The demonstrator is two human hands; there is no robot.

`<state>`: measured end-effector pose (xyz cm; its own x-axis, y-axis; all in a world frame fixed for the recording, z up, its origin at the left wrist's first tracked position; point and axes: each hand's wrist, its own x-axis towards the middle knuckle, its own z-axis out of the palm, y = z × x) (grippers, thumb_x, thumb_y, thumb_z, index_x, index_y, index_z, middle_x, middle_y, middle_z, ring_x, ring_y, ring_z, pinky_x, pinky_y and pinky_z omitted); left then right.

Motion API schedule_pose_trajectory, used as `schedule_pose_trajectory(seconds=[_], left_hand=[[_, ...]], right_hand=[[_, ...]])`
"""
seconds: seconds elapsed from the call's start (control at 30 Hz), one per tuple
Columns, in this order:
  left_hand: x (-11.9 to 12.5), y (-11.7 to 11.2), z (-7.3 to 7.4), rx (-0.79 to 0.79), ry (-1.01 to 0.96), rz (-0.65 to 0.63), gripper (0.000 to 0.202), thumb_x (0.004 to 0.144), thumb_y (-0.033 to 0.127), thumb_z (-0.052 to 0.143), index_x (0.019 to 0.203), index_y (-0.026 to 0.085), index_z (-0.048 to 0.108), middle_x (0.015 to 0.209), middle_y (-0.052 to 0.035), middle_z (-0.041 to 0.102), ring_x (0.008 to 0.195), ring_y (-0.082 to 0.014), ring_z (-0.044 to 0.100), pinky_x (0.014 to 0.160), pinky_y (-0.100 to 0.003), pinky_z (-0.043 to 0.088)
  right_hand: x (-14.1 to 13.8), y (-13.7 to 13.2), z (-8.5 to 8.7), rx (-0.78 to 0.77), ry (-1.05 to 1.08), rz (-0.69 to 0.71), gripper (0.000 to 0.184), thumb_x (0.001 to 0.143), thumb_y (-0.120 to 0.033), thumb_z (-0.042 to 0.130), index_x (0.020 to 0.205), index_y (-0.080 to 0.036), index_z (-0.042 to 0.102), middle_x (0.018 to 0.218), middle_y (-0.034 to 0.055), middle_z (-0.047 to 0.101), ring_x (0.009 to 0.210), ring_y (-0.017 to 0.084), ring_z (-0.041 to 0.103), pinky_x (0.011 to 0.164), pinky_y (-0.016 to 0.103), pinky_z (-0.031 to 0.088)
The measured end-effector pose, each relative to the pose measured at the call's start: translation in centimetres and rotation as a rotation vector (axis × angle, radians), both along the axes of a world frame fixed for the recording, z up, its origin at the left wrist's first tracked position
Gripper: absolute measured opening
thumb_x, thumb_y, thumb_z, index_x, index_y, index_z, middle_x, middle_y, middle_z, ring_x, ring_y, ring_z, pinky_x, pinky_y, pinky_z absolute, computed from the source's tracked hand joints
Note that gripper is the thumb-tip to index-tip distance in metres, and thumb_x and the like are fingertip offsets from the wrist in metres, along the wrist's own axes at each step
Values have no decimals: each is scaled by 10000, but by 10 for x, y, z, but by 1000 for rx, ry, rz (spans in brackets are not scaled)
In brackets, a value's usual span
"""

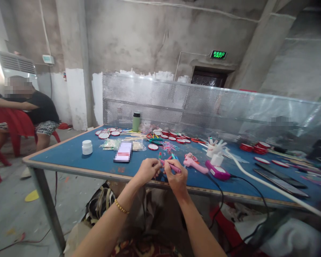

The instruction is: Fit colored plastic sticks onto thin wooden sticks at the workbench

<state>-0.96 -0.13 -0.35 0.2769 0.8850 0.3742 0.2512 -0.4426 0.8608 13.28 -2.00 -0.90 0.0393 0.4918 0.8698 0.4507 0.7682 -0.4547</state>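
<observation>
Over the front edge of the blue-topped table, my two hands are close together. My left hand [148, 170] is closed, its fingertips pinching a small thin piece with a red and green tip [159, 156]. In my right hand [176, 178] is a pink pen-like tool [173, 166], held as one holds a pen and pointing toward the left fingertips. Its exact kind does not show. Just right of that hand lies a pink long-handled object [196, 165], beside a purple box [217, 170] with a black cord.
A phone [123, 152], a white jar [87, 147] and a green bottle [136, 122] stand or lie leftward. Several red-rimmed discs [153, 147], pliers [155, 141] and sticks are scattered behind. A white hose [270, 187] crosses the right side. A seated person [42, 110] is far left.
</observation>
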Motion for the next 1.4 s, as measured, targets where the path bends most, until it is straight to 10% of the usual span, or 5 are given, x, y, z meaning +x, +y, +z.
schedule_pose_trajectory(seconds=[1.4], left_hand=[[1,1,-2,-1,-15,5,276,824,328,466,619,163,550,513,16,547,457,-101,511,451,-191,399]], right_hand=[[0,-4,2,34,-47,-35,156,908,-258,548,791,-209,639,713,-5,664,620,147,641,621,281,553]])
